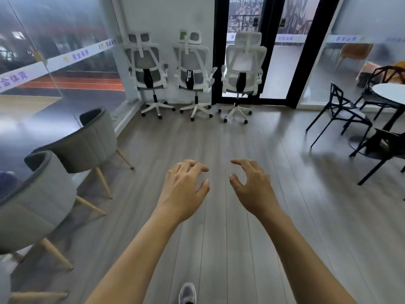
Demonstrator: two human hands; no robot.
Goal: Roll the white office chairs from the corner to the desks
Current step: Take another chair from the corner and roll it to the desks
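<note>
Off to the left of the hands, two grey tub chairs (94,139) (32,205) sit by a glass wall whose white band (54,60) carries purple Chinese characters, too blurred to read. Straight ahead, well beyond the hands, three white office chairs (149,69) (192,64) (243,64) line the corner, backs to us, while the left hand (184,189) and right hand (252,189) hover loosely curled, gripping nothing. Far right, three black chairs (341,110) (385,77) (383,148) ring a round white tabletop (390,93).

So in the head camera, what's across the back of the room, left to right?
left white office chair, middle white office chair, right white office chair, black chair, round white table
</note>
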